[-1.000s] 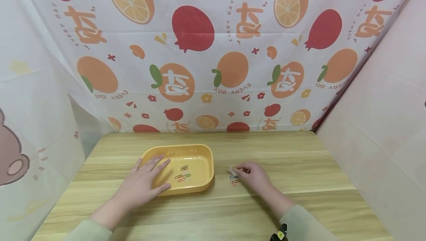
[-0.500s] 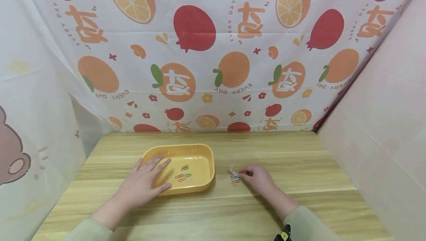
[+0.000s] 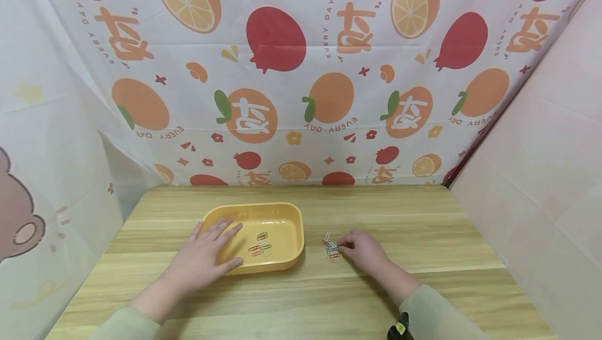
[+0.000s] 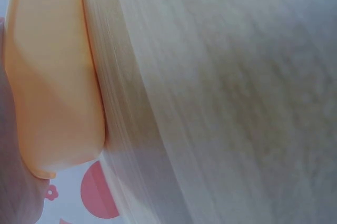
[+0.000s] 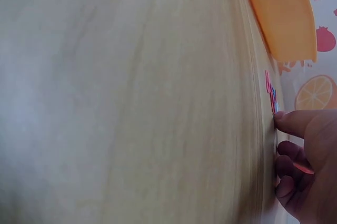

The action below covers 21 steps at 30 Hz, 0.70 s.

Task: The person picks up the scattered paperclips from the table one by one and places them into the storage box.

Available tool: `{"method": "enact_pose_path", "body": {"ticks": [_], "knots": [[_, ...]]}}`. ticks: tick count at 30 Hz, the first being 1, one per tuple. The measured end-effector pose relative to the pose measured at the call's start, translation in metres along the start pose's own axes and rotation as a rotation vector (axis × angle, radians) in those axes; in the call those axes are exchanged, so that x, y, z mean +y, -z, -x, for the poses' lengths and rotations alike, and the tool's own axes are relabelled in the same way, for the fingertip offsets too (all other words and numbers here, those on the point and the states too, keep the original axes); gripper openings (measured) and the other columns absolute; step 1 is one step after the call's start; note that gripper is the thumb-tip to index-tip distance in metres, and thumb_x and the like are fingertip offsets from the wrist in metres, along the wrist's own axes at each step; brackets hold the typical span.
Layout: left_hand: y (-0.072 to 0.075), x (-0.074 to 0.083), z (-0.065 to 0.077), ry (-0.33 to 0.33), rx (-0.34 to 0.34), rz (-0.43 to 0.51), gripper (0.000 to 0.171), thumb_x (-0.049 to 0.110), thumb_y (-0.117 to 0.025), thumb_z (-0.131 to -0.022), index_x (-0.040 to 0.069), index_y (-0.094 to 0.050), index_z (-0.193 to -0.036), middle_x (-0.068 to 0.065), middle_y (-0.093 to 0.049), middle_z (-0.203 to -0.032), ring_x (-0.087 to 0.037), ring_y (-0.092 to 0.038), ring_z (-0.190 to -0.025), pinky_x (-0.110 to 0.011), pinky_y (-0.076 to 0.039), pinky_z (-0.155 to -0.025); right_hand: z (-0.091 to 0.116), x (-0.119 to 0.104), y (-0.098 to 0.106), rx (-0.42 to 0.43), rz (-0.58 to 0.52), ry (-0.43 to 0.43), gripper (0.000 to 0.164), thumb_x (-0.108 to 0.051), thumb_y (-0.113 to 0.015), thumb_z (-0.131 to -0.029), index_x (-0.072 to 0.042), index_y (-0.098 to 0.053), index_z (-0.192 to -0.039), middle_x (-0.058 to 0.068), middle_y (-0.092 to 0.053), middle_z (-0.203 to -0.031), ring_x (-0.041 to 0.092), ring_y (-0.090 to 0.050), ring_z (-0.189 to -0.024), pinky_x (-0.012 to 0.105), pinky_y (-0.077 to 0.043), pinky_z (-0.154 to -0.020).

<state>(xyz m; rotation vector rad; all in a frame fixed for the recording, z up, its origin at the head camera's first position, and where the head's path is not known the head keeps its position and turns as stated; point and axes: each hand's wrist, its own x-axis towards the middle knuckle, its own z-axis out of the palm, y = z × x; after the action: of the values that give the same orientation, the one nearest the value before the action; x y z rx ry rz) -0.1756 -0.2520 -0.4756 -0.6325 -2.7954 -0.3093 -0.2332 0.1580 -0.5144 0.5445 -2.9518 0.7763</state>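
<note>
A yellow tray (image 3: pixel 282 265) sits on the wooden table, with several coloured paper clips (image 3: pixel 254 249) lying on its floor. My left hand (image 3: pixel 199 256) rests over the tray's left end, fingers spread inside and thumb along the front rim. To the right of the tray lies a small pile of paper clips (image 3: pixel 328 243). At the pile's right side my right hand (image 3: pixel 364 251) pinches a blue paper clip (image 3: pixel 333 249) between thumb and finger. In the right wrist view the thumb tip meets the red and blue clips (image 5: pixel 270 89), while the other fingers curl under the palm.
A fruit-printed cloth (image 3: pixel 282 94) hangs along the table's back edge, and pale cloths stand at the left and right sides. Bare wood (image 3: pixel 301 308) stretches in front of the tray and to the right of my right hand.
My right hand has drawn slightly back from above the pile, its fingertips now lower at the blue clip. The left hand and tray have stayed put.
</note>
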Motion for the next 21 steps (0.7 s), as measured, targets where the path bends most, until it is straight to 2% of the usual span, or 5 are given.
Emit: {"method": "enact_pose_path", "body": {"ticks": [9,16,21], "knots": [[0.000,0.000,0.000,-0.003,0.005,-0.009,0.077,0.063,-0.060,-0.090,0.020,-0.042,-0.152,-0.013,-0.038,-0.156,-0.037,-0.034,-0.143,-0.055,0.000,-0.120,-0.004,0.000,0.003,-0.040,0.016,0.031,0.005,-0.026,-0.076,-0.088,-0.022,-0.077,-0.091,-0.013,-0.059,-0.085,0.006,-0.057,-0.080,0.031,-0.051,-0.073],[0.001,0.000,0.000,0.001,-0.011,-0.001,0.078,0.062,-0.061,-0.090,0.019,-0.042,-0.152,-0.013,-0.037,-0.156,-0.037,-0.032,-0.144,-0.058,-0.003,-0.120,-0.013,-0.005,0.013,-0.149,-0.028,0.079,0.006,-0.015,-0.074,-0.087,-0.018,-0.070,-0.084,-0.010,-0.059,-0.080,0.008,-0.054,-0.075,0.030,-0.050,-0.070],[0.000,-0.001,0.000,0.005,-0.019,-0.003,0.078,0.063,-0.060,-0.090,0.020,-0.041,-0.152,-0.012,-0.036,-0.157,-0.036,-0.031,-0.144,-0.056,-0.001,-0.120,-0.018,-0.005,0.017,-0.226,-0.068,0.066,0.011,-0.010,-0.070,-0.088,-0.018,-0.067,-0.081,-0.009,-0.057,-0.074,0.008,-0.051,-0.069,0.027,-0.047,-0.065]]}}
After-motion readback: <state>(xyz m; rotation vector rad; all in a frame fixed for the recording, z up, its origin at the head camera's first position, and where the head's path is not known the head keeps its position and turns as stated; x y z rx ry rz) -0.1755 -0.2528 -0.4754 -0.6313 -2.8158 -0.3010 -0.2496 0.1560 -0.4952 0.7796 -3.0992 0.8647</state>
